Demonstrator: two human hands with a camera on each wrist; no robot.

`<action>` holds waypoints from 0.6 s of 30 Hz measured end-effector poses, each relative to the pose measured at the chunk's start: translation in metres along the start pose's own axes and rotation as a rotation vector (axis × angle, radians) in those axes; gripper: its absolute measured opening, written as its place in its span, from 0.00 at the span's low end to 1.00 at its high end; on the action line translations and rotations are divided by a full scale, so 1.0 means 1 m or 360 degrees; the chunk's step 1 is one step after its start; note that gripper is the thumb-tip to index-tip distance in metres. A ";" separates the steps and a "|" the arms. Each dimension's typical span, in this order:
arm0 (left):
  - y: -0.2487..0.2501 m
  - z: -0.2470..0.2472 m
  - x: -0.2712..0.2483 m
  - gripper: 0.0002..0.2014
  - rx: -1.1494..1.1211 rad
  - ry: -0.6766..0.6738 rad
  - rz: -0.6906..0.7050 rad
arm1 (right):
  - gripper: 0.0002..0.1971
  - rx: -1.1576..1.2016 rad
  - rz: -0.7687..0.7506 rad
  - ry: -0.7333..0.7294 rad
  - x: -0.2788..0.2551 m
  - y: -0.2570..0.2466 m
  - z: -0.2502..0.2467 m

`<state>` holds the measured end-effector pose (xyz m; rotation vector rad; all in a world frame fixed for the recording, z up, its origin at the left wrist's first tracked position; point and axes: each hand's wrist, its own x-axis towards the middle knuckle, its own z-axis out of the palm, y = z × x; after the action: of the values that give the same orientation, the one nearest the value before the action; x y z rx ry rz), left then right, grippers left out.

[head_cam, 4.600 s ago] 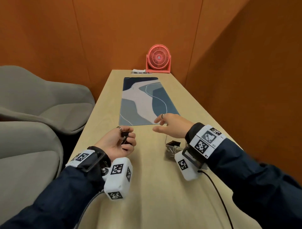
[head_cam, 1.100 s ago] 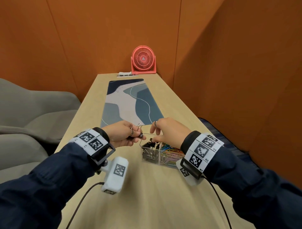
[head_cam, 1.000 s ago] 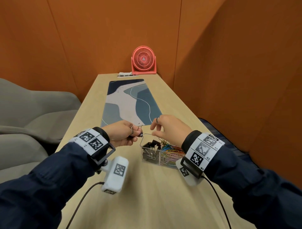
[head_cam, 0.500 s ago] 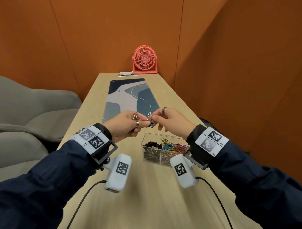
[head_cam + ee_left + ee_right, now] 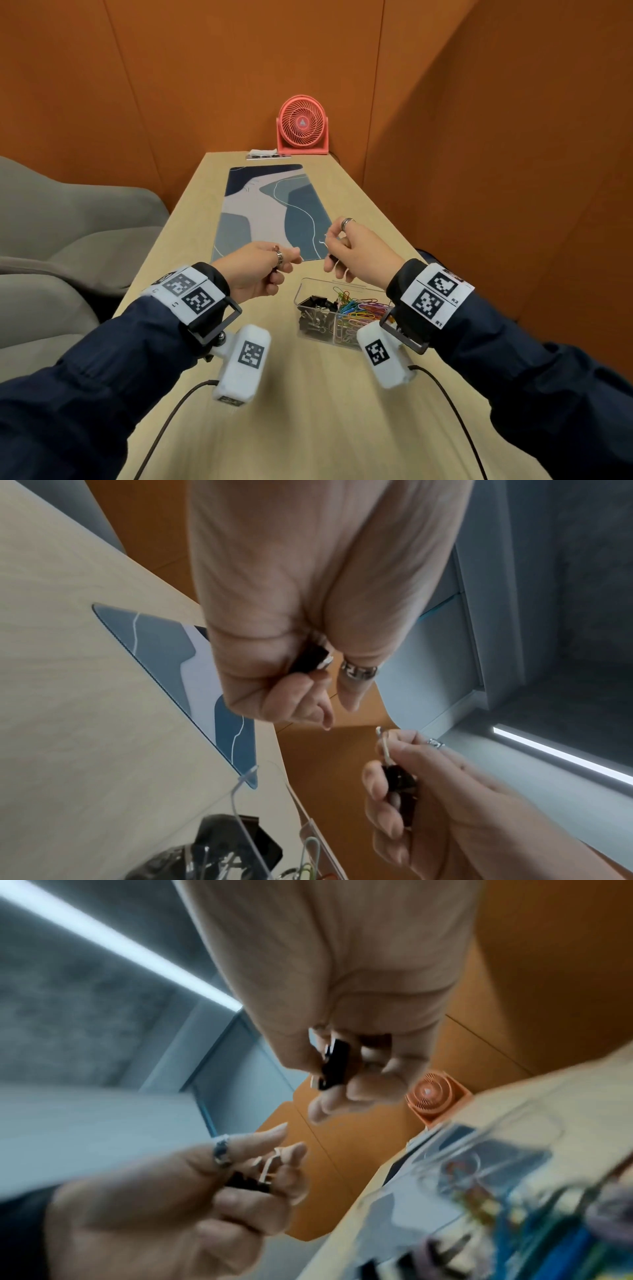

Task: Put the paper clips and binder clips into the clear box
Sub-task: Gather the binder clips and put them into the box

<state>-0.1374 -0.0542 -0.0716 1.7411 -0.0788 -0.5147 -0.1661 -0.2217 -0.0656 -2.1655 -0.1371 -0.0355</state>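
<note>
A clear box [image 5: 310,337] stands on the table just below my hands. Its left compartment holds black binder clips [image 5: 315,308] and its right one holds coloured paper clips [image 5: 359,308]. My left hand [image 5: 291,260] hovers left of the box and pinches a small black binder clip [image 5: 308,658], which the head view hides. My right hand [image 5: 330,246] hovers over the box's far edge and pinches another black binder clip [image 5: 334,1064], whose wire handle [image 5: 323,243] sticks up. A small gap separates the hands.
A blue and grey desk mat [image 5: 260,212] lies beyond the hands. At the table's far end stand a red fan [image 5: 302,125] and a small white item [image 5: 263,153]. Grey chairs [image 5: 68,222] border the left, an orange wall the right. Bare tabletop [image 5: 308,411] lies nearest me.
Half a second ago my hands met above the box, pinching clips together. They have since drawn apart, each keeping one binder clip.
</note>
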 end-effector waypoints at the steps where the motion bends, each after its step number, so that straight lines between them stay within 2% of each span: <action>1: 0.000 0.000 0.000 0.07 0.0011 0.0011 -0.0023 | 0.05 -0.0225 -0.0051 -0.0039 0.000 0.002 0.000; 5: -0.002 -0.001 0.000 0.07 0.0029 0.0053 -0.0088 | 0.08 -0.0812 -0.0219 -0.0213 0.001 0.005 0.003; 8: -0.002 -0.003 -0.002 0.08 0.0035 0.0075 -0.0137 | 0.11 -0.1023 -0.0151 -0.0304 0.003 0.006 0.012; 11: -0.003 -0.004 -0.003 0.11 0.0027 0.0100 -0.0139 | 0.15 -0.1043 -0.0054 -0.0312 0.005 0.006 0.020; 18: -0.002 -0.007 -0.002 0.19 -0.0084 0.0123 -0.0125 | 0.10 -0.0904 -0.0119 -0.0219 0.002 0.007 0.020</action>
<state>-0.1369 -0.0465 -0.0722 1.7159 0.0577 -0.5015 -0.1637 -0.2089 -0.0823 -2.7293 -0.3188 0.0368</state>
